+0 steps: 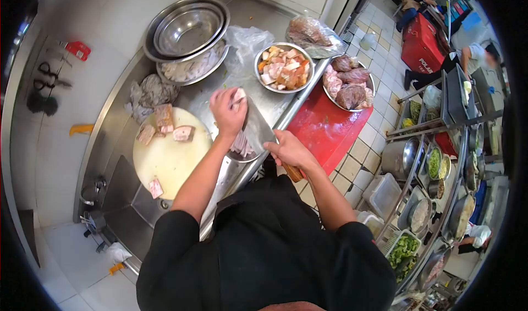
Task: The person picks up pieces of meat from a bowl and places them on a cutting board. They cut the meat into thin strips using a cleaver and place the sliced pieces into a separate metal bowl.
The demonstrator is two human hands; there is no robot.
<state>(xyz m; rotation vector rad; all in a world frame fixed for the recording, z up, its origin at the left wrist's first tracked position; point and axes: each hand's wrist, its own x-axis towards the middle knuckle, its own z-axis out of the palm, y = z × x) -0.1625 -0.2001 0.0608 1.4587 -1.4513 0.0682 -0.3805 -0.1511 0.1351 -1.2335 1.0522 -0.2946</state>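
My right hand [289, 147] grips a cleaver by its wooden handle [293, 172]. The broad blade [256, 125] slants up to the left, over part of a bowl of sliced meat [242, 146]. At the blade's upper end, my left hand [229, 113] has its fingers curled round a pale piece of meat [238, 95]. Left of my left forearm lies a round cutting board [176, 157]. Several meat chunks rest at its upper part, one of them a pale-sided chunk [183, 133], and a smaller piece [155, 188] lies near its lower edge.
Stacked steel bowls [190, 30] stand at the upper left. A bowl of cubed meat [284, 68] sits at the counter's edge, by a bagged piece of meat [313, 33]. A bowl of large chunks [352, 85] is on a red board [324, 132]. Shelves and people are at right.
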